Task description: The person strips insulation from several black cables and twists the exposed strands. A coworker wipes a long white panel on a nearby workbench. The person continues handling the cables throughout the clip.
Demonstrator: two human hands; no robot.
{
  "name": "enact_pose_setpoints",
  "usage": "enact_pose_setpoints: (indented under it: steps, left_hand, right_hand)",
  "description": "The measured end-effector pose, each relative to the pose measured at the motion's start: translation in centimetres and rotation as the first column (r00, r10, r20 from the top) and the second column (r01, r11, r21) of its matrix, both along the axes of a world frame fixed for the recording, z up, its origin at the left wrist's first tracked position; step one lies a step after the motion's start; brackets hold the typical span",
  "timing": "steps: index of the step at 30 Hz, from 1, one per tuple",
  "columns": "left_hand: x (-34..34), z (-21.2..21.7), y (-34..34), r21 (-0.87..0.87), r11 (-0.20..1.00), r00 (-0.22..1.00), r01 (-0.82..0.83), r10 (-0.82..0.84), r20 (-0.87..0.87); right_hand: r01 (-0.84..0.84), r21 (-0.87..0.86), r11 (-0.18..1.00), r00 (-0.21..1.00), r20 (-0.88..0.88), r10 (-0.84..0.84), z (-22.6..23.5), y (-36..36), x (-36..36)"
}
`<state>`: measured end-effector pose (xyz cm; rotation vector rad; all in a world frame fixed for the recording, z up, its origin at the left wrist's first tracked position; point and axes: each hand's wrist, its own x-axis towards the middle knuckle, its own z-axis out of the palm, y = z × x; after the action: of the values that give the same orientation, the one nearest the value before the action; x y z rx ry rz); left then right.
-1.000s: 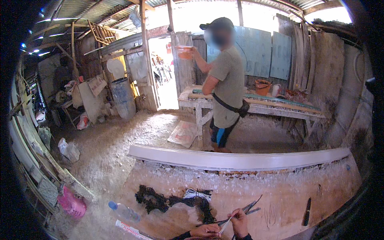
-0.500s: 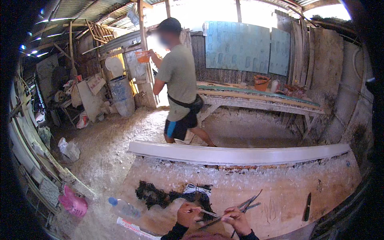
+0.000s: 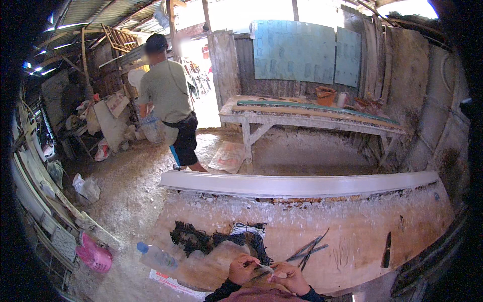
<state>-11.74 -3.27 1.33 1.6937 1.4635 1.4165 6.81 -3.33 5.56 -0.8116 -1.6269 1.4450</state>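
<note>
My left hand (image 3: pixel 242 268) and my right hand (image 3: pixel 291 279) are close together at the table's near edge, fingers pinched. A thin pale strip (image 3: pixel 265 267) runs between their fingertips; its exact kind is too small to make out. Just beyond the left hand lie bundles of black cords (image 3: pixel 189 238) and a bundle of white cords (image 3: pixel 247 229). Several flat dark strips (image 3: pixel 308 250) lie crossed beyond the right hand. Farther right are thin bent wires (image 3: pixel 341 257) and a black-handled tool (image 3: pixel 387 250), perhaps a knife.
A long white moulding (image 3: pixel 302 185) spans the table's far edge. A plastic bottle (image 3: pixel 157 256) lies left of the cords, with a pink container (image 3: pixel 94 252) beyond it. Across the floor, a person (image 3: pixel 171 95) stands near a blue drum (image 3: pixel 151 128). An orange bucket (image 3: pixel 325 95) sits on the back bench (image 3: pixel 312 119).
The person has walked left with the orange container, uncovering the doorway. My right hand has come away from the dark strips, and my hands are closer together on the pale strip.
</note>
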Motion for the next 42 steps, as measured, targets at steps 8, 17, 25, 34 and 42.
enact_pose_setpoints:
  steps: [8, 17, 25, 34, 42]
  left_hand:
    - [1.5, -1.5, 0.4, -0.021, 0.438, 0.439, 0.899, -0.899, 0.012]
    - [0.6, 0.8, -0.8, -0.124, 0.712, 0.704, 0.691, -0.624, 0.340]
    - [-1.8, 1.3, -0.2, -0.074, 0.992, 0.987, -0.104, 0.112, 0.114]
    - [-2.3, -0.2, 0.4, -0.076, 0.994, 0.987, -0.085, 0.094, 0.131]
    - [0.3, -0.5, 0.0, -0.045, 0.934, 0.934, 0.354, -0.356, -0.040]
  right_hand:
    - [0.565, 0.090, 0.820, 0.808, 0.138, -0.572, -2.5, 0.8, 1.5]
    - [0.578, 0.219, 0.786, 0.790, 0.092, -0.606, -1.3, 0.7, 1.8]
    - [-0.178, -0.149, 0.973, 0.980, 0.066, 0.190, -0.2, -0.6, 1.5]
    - [-0.364, 0.026, 0.931, 0.930, 0.068, 0.362, 1.6, -0.3, -0.2]
    - [0.013, -0.150, 0.989, 1.000, 0.011, -0.011, 1.2, -0.8, 1.3]
